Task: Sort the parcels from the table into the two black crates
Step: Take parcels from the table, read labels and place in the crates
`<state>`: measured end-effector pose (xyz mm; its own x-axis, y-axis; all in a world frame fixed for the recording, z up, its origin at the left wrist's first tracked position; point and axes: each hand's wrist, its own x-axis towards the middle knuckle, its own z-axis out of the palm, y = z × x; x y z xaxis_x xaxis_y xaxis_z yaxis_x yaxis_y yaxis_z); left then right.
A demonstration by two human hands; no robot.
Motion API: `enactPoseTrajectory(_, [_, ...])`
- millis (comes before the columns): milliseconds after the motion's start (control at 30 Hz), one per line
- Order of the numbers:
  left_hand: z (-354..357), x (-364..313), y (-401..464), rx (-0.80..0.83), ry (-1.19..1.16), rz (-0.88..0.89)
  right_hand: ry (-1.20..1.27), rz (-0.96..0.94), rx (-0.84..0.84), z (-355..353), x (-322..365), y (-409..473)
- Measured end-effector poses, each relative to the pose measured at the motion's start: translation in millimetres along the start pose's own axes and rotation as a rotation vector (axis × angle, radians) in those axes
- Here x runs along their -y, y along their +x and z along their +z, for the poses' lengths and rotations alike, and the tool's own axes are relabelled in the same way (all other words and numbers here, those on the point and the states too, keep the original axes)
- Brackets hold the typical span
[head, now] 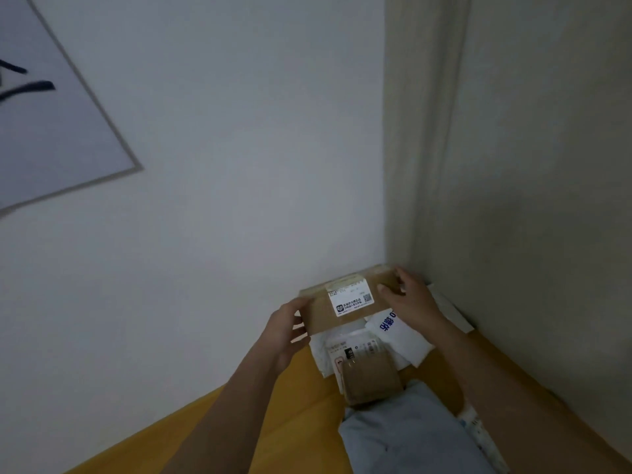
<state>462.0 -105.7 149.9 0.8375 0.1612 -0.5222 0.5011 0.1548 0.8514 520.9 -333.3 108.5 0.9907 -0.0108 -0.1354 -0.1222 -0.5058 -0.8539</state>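
Fingers (386, 289) of two hands grip one cardboard box (345, 302); four parcels below.

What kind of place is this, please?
Probably a room in a home or small office: a framed picture on a white wall, a curtain in the corner, and parcels piled on a yellow table.

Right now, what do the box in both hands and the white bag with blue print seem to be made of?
Box: looks like brown matte cardboard, with flat faces, straight edges and a white paper label. White bag: probably thin plastic film, since it lies soft and creased with a slight sheen; paper cannot be ruled out.
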Motion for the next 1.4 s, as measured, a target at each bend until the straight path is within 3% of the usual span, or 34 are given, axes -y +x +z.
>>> enactPoseTrajectory(233, [-13.6,-12.1,-61.8,0.003,-0.077,0.108,0.202,-0.095,-0.233,-14.7,39.0,-66.1])
enactPoseTrajectory(400, [-32.4,-17.2,-96.0,-0.016,-0.114,0.171,0.342,-0.167,-0.285,-15.8,63.2,-107.0])
enactPoseTrajectory(833, [-100.3,-28.1,-151.7,-0.043,-0.34,0.326,0.586,-0.38,-0.144,8.1,113.1,-154.4])
enactPoseTrajectory(1267, [-142.9,-30.6,-169.9,-0.064,-0.424,0.461,0.564,-0.479,-0.076,35.8,139.8,-160.0])
enactPoseTrajectory(1400, [-151.7,-37.5,-171.4,-0.159,-0.428,0.483,0.437,-0.427,-0.027,42.1,139.6,-157.2])
